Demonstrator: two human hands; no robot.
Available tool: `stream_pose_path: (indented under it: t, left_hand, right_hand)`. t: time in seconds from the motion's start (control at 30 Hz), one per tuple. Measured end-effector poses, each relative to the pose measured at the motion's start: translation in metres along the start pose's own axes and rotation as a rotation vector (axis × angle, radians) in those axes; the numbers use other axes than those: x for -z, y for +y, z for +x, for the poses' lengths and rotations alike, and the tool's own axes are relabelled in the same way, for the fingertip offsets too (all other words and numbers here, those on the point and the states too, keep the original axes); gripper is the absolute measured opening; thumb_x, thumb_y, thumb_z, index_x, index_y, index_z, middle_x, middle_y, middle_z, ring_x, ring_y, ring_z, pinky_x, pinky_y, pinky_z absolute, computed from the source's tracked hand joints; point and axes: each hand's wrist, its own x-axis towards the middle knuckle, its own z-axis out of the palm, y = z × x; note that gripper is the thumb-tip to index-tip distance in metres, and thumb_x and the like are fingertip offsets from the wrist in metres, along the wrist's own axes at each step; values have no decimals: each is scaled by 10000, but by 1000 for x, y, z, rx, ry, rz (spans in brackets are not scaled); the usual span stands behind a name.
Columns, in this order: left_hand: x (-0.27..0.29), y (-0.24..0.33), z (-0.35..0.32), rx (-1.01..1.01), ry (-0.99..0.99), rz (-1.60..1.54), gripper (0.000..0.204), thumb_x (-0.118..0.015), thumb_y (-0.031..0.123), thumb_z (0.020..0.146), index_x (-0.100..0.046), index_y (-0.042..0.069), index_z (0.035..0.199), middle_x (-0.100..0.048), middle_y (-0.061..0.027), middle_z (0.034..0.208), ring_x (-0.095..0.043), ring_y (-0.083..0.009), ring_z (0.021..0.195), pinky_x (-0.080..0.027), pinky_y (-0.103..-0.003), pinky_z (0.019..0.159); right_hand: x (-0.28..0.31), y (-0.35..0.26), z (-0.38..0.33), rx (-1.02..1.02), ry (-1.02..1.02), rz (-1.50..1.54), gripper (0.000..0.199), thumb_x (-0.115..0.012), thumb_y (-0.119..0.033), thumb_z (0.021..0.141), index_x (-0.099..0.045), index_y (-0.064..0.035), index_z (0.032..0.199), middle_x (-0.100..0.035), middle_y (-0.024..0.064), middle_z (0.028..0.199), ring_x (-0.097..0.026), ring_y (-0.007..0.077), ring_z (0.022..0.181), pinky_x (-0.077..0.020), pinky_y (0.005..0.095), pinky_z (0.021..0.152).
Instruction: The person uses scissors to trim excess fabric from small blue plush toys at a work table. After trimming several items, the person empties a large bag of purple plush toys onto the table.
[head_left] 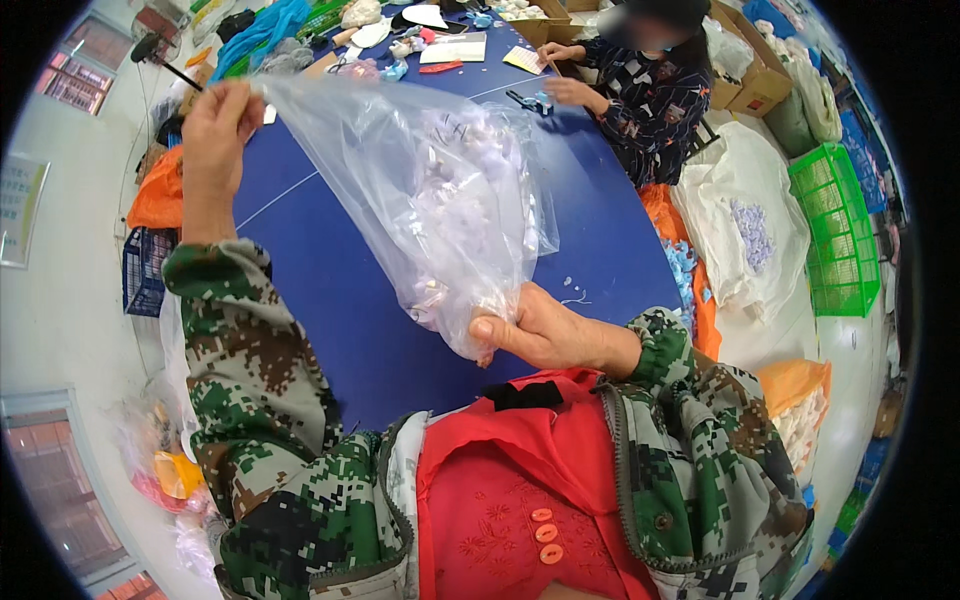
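A large clear plastic bag (pixel 455 190) hangs tilted over the blue table (pixel 330 340), with many small pale lilac pieces bunched inside it. Raised at the upper left, my left hand (pixel 218 125) pinches one corner of the bag and pulls it taut. Low at the other end, my right hand (pixel 545 330) grips a bottom corner, thumb on top and fingers underneath. The pieces lie mostly in the half nearer my right hand. Folds of plastic blur their exact shape.
Across the table a co-worker (pixel 645 90) handles small dark and blue parts. Cloths, papers and a blue fabric heap (pixel 270 35) cover the far end. On the right stand a white sack (pixel 750 220) with lilac pieces and a green crate (pixel 835 230). A blue basket (pixel 150 270) is at left.
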Motion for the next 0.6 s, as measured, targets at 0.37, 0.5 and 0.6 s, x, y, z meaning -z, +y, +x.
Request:
stream_pose_path:
  t: [0.37, 0.5, 0.6]
  left_hand:
    - [-65, -16, -189, 352, -457, 203, 118, -552, 84, 827, -446, 66, 876, -471, 14, 697, -417, -26, 538, -355, -179, 458]
    - [-105, -38, -234, 311, -505, 158, 530, -634, 78, 734, -401, 68, 1209, -540, -3, 699, -494, -75, 605, -405, -229, 536]
    - [-121, -67, -231, 60, -459, 338, 477, -642, 92, 723, -470, 59, 1167, -603, -41, 763, -542, -119, 665, -436, -276, 587]
  right_hand:
    - [10, 32, 5, -122, 271, -167, 386, -455, -292, 882, -589, 3, 673, -599, 107, 603, -600, 171, 595, -467, 290, 563]
    - [2, 26, 13, 8, 198, -452, 298, -490, -247, 845, -599, -24, 680, -589, 118, 606, -588, 248, 583, -452, 352, 560]
    - [-1, 29, 18, 227, 140, -615, 192, -513, -213, 817, -585, -43, 764, -584, 125, 698, -561, 304, 670, -436, 378, 632]
